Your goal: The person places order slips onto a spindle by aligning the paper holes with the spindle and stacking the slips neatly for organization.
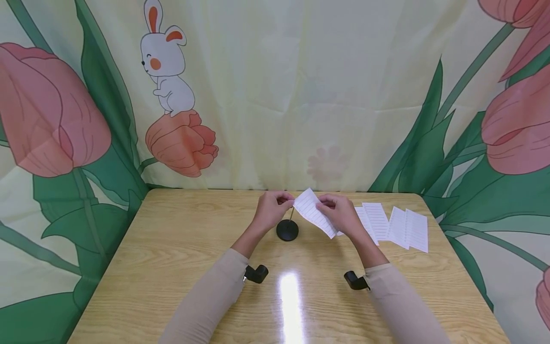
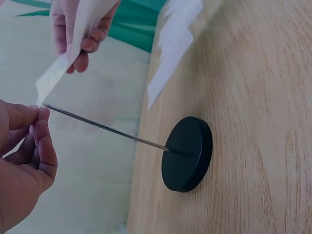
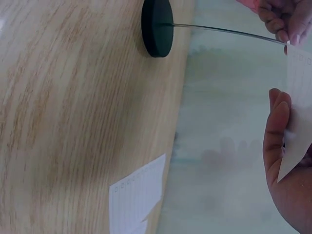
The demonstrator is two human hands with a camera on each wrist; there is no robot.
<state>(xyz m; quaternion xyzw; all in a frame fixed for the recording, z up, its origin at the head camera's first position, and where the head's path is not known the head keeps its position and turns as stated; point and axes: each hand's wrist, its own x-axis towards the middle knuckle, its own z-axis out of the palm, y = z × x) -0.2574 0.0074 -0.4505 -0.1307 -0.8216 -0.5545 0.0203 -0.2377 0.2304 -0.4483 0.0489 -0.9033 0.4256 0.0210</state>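
Left wrist view: my left hand [image 1: 275, 209] pinches one end of the slip [image 1: 310, 208] between thumb and fingertips, right at the upper tip of the spike [image 2: 107, 127]. That meeting of paper and point is, I judge, what my next move turns on. The spike stands up from its round black base [image 2: 187, 153] on the table [image 1: 180, 258], and the slip's pinched corner is at its tip, touching or all but touching; I cannot tell whether the point has gone through the paper.

From my left fingertips the slip's long axis runs off to my right, slanting back toward me in the head view and crossing the line of the spike rather than following it. My right hand [image 1: 339, 215] pinches the slip farther along, by its far edge, and the paper bends a little between my two grips. My left hand is clearly the nearer to the tip; my right stands off to the side, so I would expect the left to do the fine lining-up and the right to steady the sheet. The other slips [image 1: 397, 227] lie beyond my right hand, well apart from the base.
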